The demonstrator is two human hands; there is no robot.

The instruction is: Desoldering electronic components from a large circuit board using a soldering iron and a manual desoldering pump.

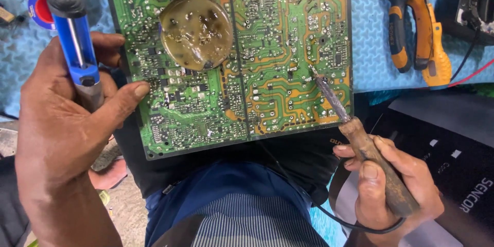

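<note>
A large green circuit board lies solder-side up across my lap and the blue mat. A round tin of brownish flux paste sits on the board's upper left. My left hand grips a blue and black desoldering pump, thumb resting on the board's left edge. My right hand holds a soldering iron with a worn wooden handle; its metal tip touches the board on the right side. The iron's black cord loops below my right hand.
Orange-handled pliers lie on the blue mat at the upper right, beside a black multimeter with a red lead. A black appliance panel sits at the right. A solder reel is at the upper left.
</note>
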